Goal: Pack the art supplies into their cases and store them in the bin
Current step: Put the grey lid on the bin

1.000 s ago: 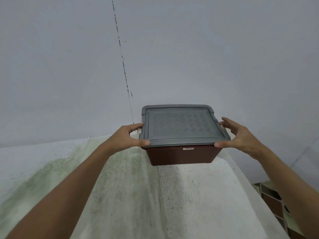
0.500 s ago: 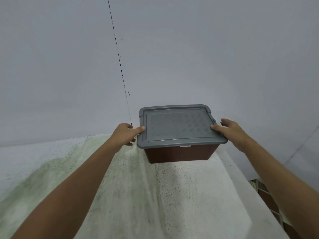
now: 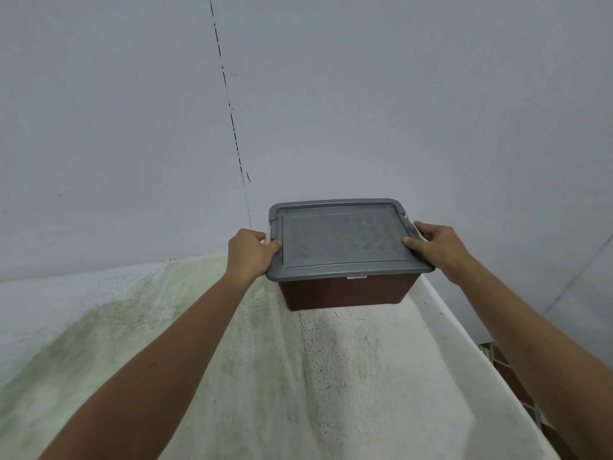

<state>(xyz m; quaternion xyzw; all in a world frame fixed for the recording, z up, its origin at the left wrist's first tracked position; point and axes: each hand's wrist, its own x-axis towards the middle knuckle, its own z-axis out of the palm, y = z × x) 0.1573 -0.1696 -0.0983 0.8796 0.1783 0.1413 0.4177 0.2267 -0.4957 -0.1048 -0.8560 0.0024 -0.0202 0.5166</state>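
A brown plastic bin (image 3: 345, 293) with a grey patterned lid (image 3: 341, 240) stands at the far end of a white, green-stained surface (image 3: 298, 376), close to the wall. My left hand (image 3: 250, 252) grips the lid's left edge, thumb on top and fingers curled round the side. At the lid's right edge my right hand (image 3: 434, 247) holds on in the same way, thumb pressed on the lid. The lid covers the bin fully, so its contents are hidden.
A pale grey wall (image 3: 331, 94) with a thin dark vertical line rises right behind the bin. The surface's right edge (image 3: 481, 343) drops off to a tiled floor (image 3: 504, 363) below.
Both hands have closed in from spread fingers beside the lid to a firm hold on its two side edges. The bin has stayed in roughly the same place.
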